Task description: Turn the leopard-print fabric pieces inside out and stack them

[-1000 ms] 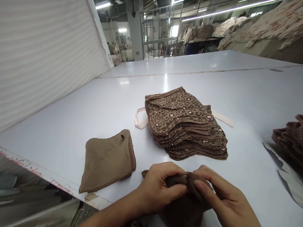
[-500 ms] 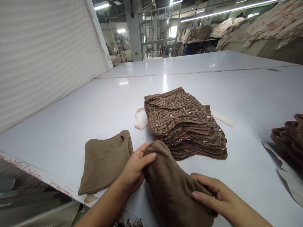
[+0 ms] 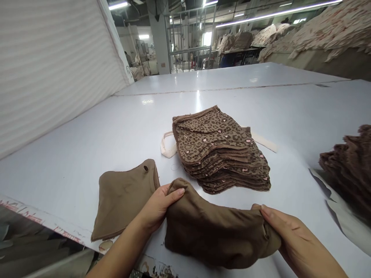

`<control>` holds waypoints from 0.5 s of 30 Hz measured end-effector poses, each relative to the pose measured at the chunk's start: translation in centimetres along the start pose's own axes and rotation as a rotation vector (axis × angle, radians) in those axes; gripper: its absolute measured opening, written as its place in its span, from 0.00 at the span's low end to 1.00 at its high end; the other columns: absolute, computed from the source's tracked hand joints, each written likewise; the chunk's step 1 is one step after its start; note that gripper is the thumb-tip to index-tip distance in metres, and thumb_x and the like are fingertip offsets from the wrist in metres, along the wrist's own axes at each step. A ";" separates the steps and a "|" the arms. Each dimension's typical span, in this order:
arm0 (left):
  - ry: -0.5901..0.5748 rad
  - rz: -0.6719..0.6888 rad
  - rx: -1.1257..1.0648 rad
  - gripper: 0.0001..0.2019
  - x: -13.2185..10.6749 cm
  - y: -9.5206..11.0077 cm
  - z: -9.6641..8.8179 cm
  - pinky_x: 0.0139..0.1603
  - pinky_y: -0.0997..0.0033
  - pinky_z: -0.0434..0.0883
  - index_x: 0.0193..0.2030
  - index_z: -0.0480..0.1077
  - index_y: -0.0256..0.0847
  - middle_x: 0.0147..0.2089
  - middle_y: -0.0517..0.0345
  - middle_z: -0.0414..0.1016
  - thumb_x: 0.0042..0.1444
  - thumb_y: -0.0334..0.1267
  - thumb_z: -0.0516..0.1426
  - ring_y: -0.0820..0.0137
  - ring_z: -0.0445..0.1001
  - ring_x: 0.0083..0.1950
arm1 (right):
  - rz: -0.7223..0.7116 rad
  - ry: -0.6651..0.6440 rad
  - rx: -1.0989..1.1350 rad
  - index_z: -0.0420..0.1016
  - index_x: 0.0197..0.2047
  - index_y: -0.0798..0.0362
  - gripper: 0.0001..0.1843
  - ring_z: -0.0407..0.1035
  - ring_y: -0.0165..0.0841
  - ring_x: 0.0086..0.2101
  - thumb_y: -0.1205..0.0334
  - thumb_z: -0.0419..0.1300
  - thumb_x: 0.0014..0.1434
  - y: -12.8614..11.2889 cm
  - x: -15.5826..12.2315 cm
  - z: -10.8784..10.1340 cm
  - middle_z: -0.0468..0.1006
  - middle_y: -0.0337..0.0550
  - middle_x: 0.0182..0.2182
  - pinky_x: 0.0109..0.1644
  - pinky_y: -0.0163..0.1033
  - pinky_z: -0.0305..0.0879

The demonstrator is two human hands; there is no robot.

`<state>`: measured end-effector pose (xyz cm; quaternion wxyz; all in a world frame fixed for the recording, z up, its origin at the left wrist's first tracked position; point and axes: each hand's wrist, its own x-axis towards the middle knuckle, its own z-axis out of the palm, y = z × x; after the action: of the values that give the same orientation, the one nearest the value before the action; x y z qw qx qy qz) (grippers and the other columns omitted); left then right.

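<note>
- The fingers (image 3: pixel 174 193) of the left hand (image 3: pixel 158 208) are closed tight on the left end of a brown cloth (image 3: pixel 214 235).
- The right hand (image 3: pixel 292 235) pinches the right end of the same cloth, with its thumb on top.
- The brown cloth is stretched between the 2 hands. It lies low at the near edge of the white table (image 3: pixel 87 143).
- Just left of it lies a flat brown pile (image 3: pixel 124 197) with 1 small hole near its top corner.
- Behind the hands sits a spotted stack (image 3: pixel 220 150), brown with little pink bits.
- A cream strip (image 3: pixel 166 144) pokes out from under that stack.
- A dark brown pile (image 3: pixel 350 166) is far off to the right.
- Red marks (image 3: pixel 63 233) run along the table edge. They are too blurry to read.
</note>
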<state>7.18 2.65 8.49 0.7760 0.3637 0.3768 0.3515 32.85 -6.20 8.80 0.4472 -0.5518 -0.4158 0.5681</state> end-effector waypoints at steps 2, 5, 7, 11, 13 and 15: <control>-0.020 0.048 0.039 0.10 0.0 0.4 0.8 0.42 0.73 0.68 0.38 0.74 0.35 0.34 0.55 0.78 0.51 0.39 0.62 0.69 0.75 0.37 | -0.060 -0.031 -0.211 0.78 0.30 0.48 0.18 0.70 0.37 0.31 0.47 0.53 0.59 -0.1 -0.1 0.0 0.77 0.42 0.28 0.36 0.38 0.68; -0.206 0.145 0.252 0.08 -0.2 1.3 3.5 0.49 0.71 0.66 0.39 0.74 0.35 0.37 0.53 0.77 0.53 0.36 0.60 0.66 0.73 0.44 | -0.287 0.022 -0.482 0.68 0.54 0.41 0.25 0.64 0.44 0.52 0.48 0.60 0.53 -0.5 -0.1 1.3 0.72 0.41 0.52 0.52 0.44 0.64; -0.314 0.160 0.344 0.09 -0.2 1.9 5.4 0.46 0.70 0.66 0.40 0.72 0.36 0.37 0.54 0.75 0.53 0.35 0.59 0.67 0.72 0.42 | -0.319 -0.052 -0.484 0.60 0.60 0.39 0.33 0.63 0.44 0.54 0.49 0.62 0.52 -1.1 0.3 2.8 0.69 0.41 0.56 0.53 0.45 0.64; -0.370 0.165 0.555 0.19 0.0 1.6 6.1 0.37 0.74 0.65 0.46 0.67 0.41 0.37 0.59 0.70 0.45 0.36 0.63 0.70 0.68 0.38 | -0.178 -0.022 -0.253 0.74 0.47 0.46 0.17 0.74 0.42 0.38 0.49 0.56 0.58 -2.4 1.2 3.7 0.80 0.43 0.39 0.39 0.42 0.72; -0.413 0.131 0.727 0.12 0.3 0.5 5.0 0.34 0.75 0.64 0.40 0.71 0.40 0.32 0.61 0.68 0.46 0.34 0.61 0.72 0.65 0.34 | -0.076 0.100 -0.075 0.75 0.46 0.47 0.18 0.76 0.43 0.33 0.48 0.56 0.57 -2.5 1.1 2.1 0.81 0.44 0.34 0.32 0.42 0.73; -0.459 0.054 0.745 0.04 0.5 -0.5 3.8 0.31 0.76 0.61 0.32 0.72 0.38 0.26 0.63 0.64 0.49 0.32 0.57 0.74 0.62 0.29 | -0.075 0.209 -0.073 0.76 0.44 0.48 0.17 0.75 0.43 0.29 0.48 0.56 0.57 -2.2 0.4 -0.4 0.80 0.46 0.30 0.25 0.40 0.71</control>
<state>10.74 1.68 9.63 0.6459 0.6973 0.2859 0.1219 33.31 -5.30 10.77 0.4885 -0.6080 -0.4077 0.4749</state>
